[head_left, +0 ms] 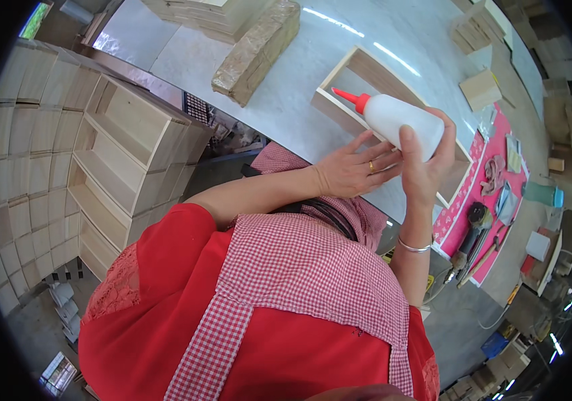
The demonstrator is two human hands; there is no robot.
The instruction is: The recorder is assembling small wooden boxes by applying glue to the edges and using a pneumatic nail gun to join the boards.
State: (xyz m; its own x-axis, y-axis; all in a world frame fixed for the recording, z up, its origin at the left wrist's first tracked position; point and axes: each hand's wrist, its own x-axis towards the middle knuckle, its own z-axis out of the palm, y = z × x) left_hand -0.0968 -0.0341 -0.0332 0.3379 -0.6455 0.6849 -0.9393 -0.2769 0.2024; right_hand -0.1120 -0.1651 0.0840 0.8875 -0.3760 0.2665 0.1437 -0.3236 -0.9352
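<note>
My right hand (429, 160) is wrapped round a white squeeze bottle (393, 115) with a red pointed nozzle. The bottle lies tilted in the grip, its tip up and to the left over an open wooden box frame (377, 72). That frame rests on the table, and the bottle and both hands hide part of it. My left hand (356, 167) is open, fingers stretched out and a little apart, close beside the right hand and the near side of the frame. Whether its fingertips touch the frame or the right hand, I cannot tell.
A brown wrapped block (257, 51) lies on the grey table (192, 57), near stacked wooden panels (215, 17). At right, a pink mat (456, 217) holds a dark power tool (476, 220) and cloths. Wooden boxes (115, 167) stand stacked high at left.
</note>
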